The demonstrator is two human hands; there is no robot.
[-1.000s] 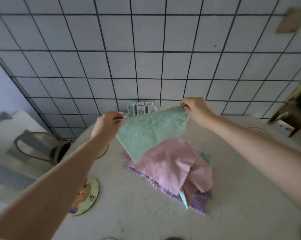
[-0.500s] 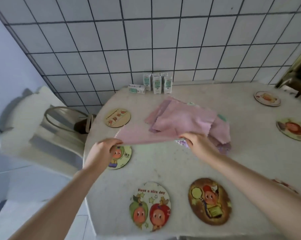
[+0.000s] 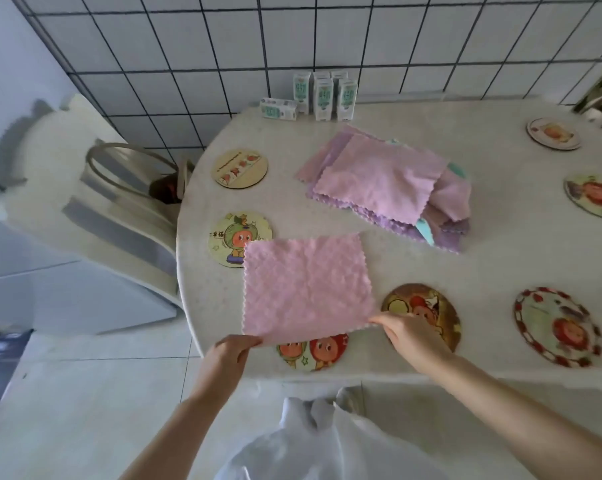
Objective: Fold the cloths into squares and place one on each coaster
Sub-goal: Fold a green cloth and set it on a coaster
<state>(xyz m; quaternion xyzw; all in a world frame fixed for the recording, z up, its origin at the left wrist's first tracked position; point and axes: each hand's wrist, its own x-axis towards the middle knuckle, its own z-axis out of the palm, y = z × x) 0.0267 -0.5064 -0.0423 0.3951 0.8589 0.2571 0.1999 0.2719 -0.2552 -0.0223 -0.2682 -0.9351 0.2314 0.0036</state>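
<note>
A pink cloth (image 3: 306, 284) lies spread flat near the table's front edge. My left hand (image 3: 228, 353) pinches its near left corner and my right hand (image 3: 408, 336) pinches its near right corner. The cloth covers part of a round coaster (image 3: 313, 351) at the front edge and overlaps another coaster (image 3: 228, 237) on the left. A pile of pink, purple and teal cloths (image 3: 389, 183) sits further back. More round picture coasters (image 3: 427, 311) (image 3: 556, 327) (image 3: 241, 168) lie around the table.
Several small cartons (image 3: 323, 95) stand at the back by the tiled wall, one lying flat (image 3: 278, 109). Further coasters (image 3: 552, 133) (image 3: 594, 195) lie at the right. A white chair (image 3: 84, 188) with a bag stands left of the table (image 3: 500, 258).
The green cloth held up a second ago is out of my hands. Both hands drew a pink cloth off the pile toward the front edge and laid it flat; the view tilted down.
</note>
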